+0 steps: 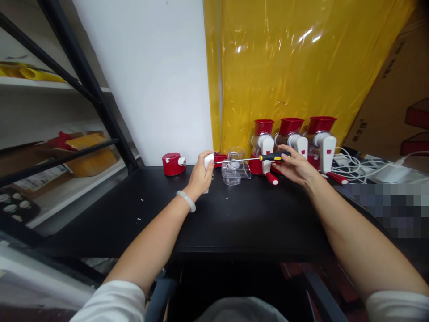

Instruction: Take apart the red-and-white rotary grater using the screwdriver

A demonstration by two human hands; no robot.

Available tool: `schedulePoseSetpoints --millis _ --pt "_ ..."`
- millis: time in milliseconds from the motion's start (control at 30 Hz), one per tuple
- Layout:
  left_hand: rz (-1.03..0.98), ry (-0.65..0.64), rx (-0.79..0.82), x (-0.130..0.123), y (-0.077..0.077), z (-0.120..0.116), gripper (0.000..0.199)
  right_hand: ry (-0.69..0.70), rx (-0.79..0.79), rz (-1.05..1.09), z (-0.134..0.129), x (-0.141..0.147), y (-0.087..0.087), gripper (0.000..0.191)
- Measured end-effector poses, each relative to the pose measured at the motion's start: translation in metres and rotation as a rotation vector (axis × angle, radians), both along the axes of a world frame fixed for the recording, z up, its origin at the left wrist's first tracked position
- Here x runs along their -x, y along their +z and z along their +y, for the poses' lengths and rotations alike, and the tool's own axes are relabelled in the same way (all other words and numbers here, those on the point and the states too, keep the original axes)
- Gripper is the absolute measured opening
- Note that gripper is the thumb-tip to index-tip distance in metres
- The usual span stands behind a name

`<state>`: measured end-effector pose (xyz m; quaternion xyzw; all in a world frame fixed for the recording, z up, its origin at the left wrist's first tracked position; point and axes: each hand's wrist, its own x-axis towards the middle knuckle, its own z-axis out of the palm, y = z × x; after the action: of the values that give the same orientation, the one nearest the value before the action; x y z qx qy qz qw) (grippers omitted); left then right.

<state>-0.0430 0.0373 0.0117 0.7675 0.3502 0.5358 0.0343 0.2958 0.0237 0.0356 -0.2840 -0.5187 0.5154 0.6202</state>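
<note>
My left hand (pixel 200 173), with a pale bracelet at the wrist, is closed around a small white plastic part (pixel 209 159); the fingers hide most of it. In my right hand (pixel 295 165) is a screwdriver (pixel 275 156) with a black and yellow handle. Its metal shaft points left and the tip reaches the white part; I cannot tell whether it sits in a screw. Just beyond the shaft stands a clear plastic housing (pixel 232 180), beside a red piece (pixel 220 159). A red round base (pixel 173 164) with a white knob rests left of my left hand.
Three red and white rotary graters (pixel 264 147) with cranks line the back right of the black table (pixel 234 228). White cables (pixel 355 165) lie beyond them. Small white scraps (pixel 139 219) dot the left side. A black-framed shelf (pixel 110 112) stands left; a yellow wrapped panel (pixel 284 58) rises behind.
</note>
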Motion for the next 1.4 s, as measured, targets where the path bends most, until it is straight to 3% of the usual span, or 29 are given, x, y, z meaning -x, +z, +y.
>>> schedulePoseSetpoints --millis 200,333,433,567,833,1400 --pt "0.03 0.002 0.085 -0.001 0.001 -0.003 0.038 -0.089 0.043 -0.023 0.008 0.001 0.0 0.035" --pt "0.069 0.03 0.128 -0.002 0.005 -0.007 0.039 -0.191 0.147 -0.169 0.018 0.001 -0.005 0.055" --pt "0.089 0.047 0.138 -0.002 0.006 -0.009 0.039 -0.218 0.124 -0.236 0.022 -0.001 -0.01 0.055" --pt "0.097 0.047 0.139 -0.002 0.006 -0.009 0.039 -0.2 0.029 -0.23 0.021 -0.002 -0.011 0.047" --pt "0.075 0.055 0.147 -0.002 0.007 -0.008 0.038 -0.179 -0.028 -0.125 0.017 0.003 -0.009 0.05" --pt "0.111 0.068 0.174 -0.002 0.006 -0.008 0.04 -0.129 -0.012 -0.034 0.015 -0.001 -0.007 0.035"
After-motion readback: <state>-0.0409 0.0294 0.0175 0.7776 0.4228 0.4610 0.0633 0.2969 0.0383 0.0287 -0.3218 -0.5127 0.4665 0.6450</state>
